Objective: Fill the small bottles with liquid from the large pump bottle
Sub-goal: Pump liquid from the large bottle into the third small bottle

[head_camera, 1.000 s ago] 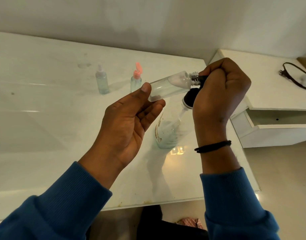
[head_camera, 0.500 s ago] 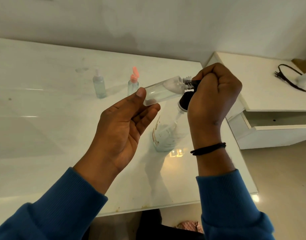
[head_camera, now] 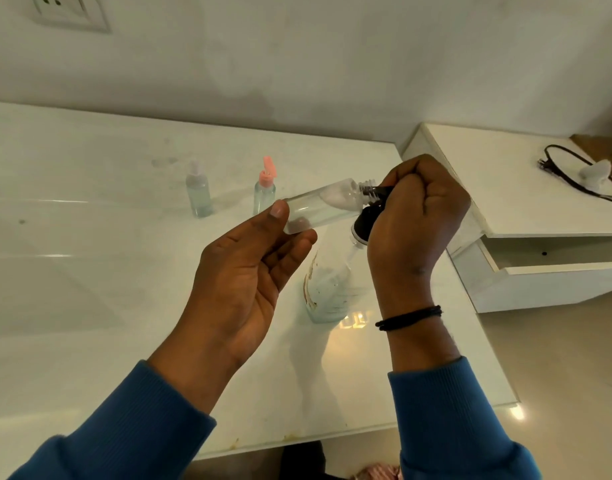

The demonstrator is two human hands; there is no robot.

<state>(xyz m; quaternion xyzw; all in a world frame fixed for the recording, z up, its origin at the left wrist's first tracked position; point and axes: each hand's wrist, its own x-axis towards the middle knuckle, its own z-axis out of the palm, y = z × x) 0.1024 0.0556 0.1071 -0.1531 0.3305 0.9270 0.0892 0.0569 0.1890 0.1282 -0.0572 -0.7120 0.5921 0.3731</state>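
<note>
My left hand (head_camera: 249, 271) holds a small clear bottle (head_camera: 323, 206) by its base, between thumb and fingertips. The bottle is tilted almost flat, its threaded neck pointing right. My right hand (head_camera: 418, 216) is curled over the black pump head (head_camera: 366, 220) of the large clear pump bottle (head_camera: 328, 289), which stands on the white table. The pump's nozzle meets the small bottle's mouth. A little white liquid lies near the small bottle's shoulder.
Two small bottles stand at the back of the white table (head_camera: 90, 271): one with a clear cap (head_camera: 198, 192), one with an open pink flip cap (head_camera: 264, 192). A white side unit (head_camera: 505, 202) with a black cable (head_camera: 574, 174) stands to the right.
Both hands keep their hold and pose. The view has shifted slightly, so everything sits a little lower in the frame.
</note>
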